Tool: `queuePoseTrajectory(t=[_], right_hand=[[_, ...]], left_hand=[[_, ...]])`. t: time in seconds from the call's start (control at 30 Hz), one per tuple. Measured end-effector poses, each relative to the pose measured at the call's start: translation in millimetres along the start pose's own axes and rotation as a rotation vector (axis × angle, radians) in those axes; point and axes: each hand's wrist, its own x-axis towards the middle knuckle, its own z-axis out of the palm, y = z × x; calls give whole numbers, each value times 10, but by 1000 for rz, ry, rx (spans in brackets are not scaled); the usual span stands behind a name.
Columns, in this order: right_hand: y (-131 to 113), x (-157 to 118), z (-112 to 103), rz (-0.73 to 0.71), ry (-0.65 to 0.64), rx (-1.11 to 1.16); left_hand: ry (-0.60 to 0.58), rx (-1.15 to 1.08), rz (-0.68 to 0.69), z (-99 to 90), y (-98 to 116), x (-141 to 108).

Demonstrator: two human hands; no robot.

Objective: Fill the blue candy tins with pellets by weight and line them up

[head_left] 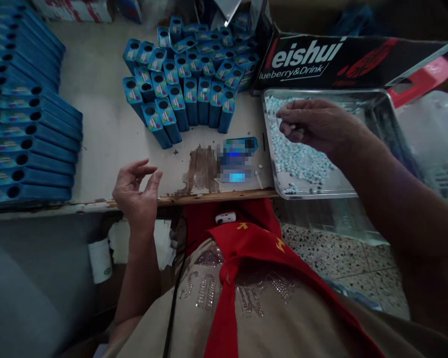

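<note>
My right hand [315,122] is over a metal tray [373,193] with its fingers curled round a few small pale pellets, some showing beneath the fingertips. Similar white and light-blue pellets [302,161] are spread in the tray. My left hand [136,191] hovers at the table's front edge, fingers apart and nothing in it. Between the hands lies a blue box [242,144] beside a glowing blue display [237,177]; this spot is pixelated, so its details cannot be made out. A few loose pellets [257,172] lie near it.
Upright blue boxes with round dark holes [190,97] stand grouped at the back. More blue boxes [30,144] are stacked at the left. A black printed carton [343,59] sits behind the tray. Bare worn wood [201,169] shows near the front edge.
</note>
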Motion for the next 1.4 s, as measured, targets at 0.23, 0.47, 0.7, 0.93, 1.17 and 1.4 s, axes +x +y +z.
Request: queuePoseTrajectory(t=[0.23, 0.47, 0.7, 0.93, 1.17, 1.4], right_hand=[[121, 95, 43, -56, -141, -76], [141, 173, 234, -242, -240, -294], [286, 234, 305, -354, -197, -499], [263, 254, 228, -85, -187, 22], [231, 166, 372, -148, -188, 79], [314, 97, 428, -180, -148, 10]], left_hand=[[-17, 83, -56, 11, 14, -8], [-191, 121, -50, 190, 36, -67], [-302, 70, -56, 377, 16, -130], [-360, 53, -99, 437, 32, -113], [-394, 3, -169, 509, -1, -196], [-416, 6, -216, 458, -62, -206]])
